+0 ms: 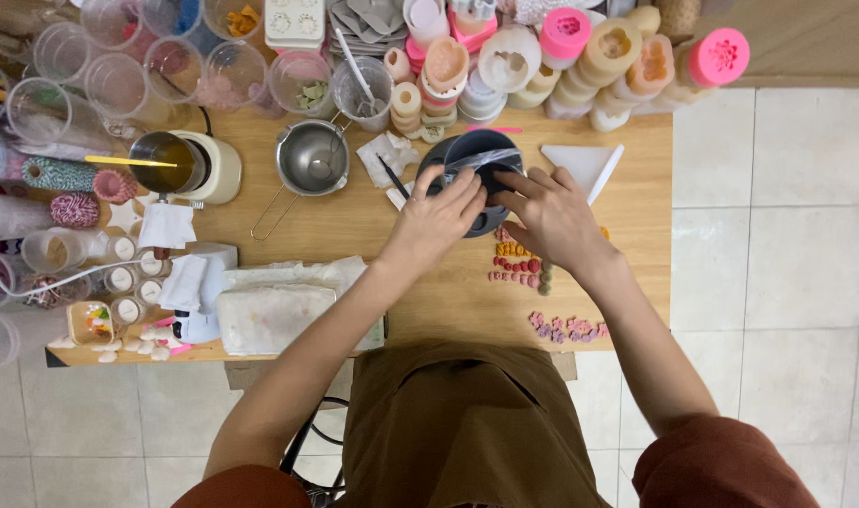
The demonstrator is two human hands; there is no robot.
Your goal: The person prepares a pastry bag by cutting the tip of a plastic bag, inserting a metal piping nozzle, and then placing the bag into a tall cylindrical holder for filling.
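Pale wood makes up your tabletop [448, 310], one long board set on a floor of off-white square tiles [796, 282]. Along its far edge stand more than a dozen silicone moulds [542, 56] in cream and pink, stacked in columns, and about nine clear plastic cups [119, 85] crowd the far left corner. One cream melting pot [189, 167] holds dark liquid beside one small steel saucepan [312, 158]. One whitish wrapped block [274, 315] lies at the near edge, left of you.

The dark round bowl [476, 174] sits just right of the tabletop's middle, toward the far edge, with thin clear film [481, 158] stretched across its mouth. Your left hand [439, 221] grips the bowl's near-left rim, fingers curled over it. Your right hand [551, 216] presses on the right rim, fingers closed on the film.

Two clusters of small coloured wax shapes [519, 263] lie near your right wrist, toward the near right corner.
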